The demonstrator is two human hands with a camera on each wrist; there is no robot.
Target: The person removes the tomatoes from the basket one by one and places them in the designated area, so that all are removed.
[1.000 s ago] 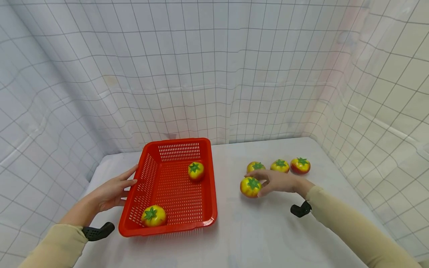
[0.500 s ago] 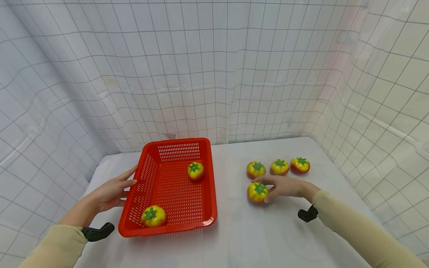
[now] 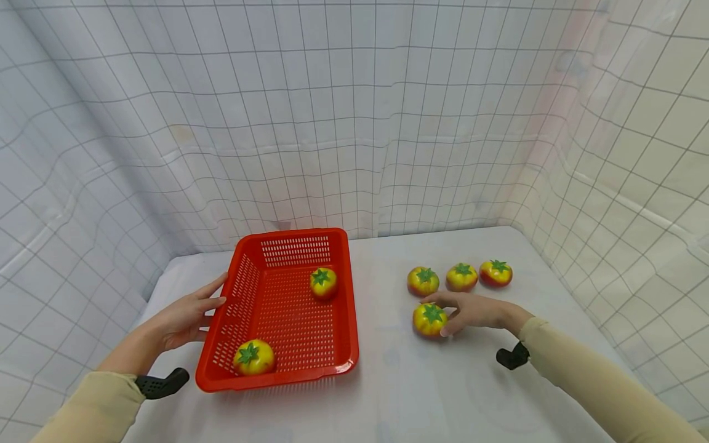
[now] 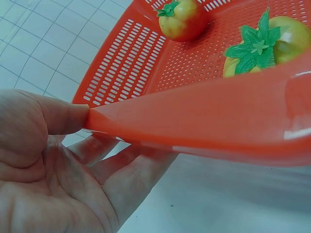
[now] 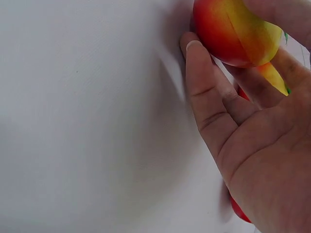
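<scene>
My right hand (image 3: pixel 471 311) holds a yellow-and-red tomato (image 3: pixel 429 320) with a green star-shaped top, its thumb and fingers around the sides, close over the white table. In the right wrist view the same tomato (image 5: pixel 233 31) sits between thumb and fingers. At the left, my left hand (image 3: pixel 185 317) grips the rim of a red plastic basket (image 3: pixel 354 326); the left wrist view has the thumb (image 4: pixel 68 115) at the rim and the other fingers underneath. Inside the basket lie two tomatoes, one at the back right (image 3: pixel 324 283) and one at the front left (image 3: pixel 254 357).
Behind the right hand, three more tomatoes stand in a row: a left one (image 3: pixel 423 281), a middle one (image 3: pixel 461 277) and a right one (image 3: pixel 496 274). White grid-patterned curtains (image 3: pixel 332 123) enclose the table (image 3: pixel 399 394) at the back and both sides.
My right hand has moved right and nearer to me with the tomato, uncovering the left tomato of the back row. The left hand and basket have stayed in place.
</scene>
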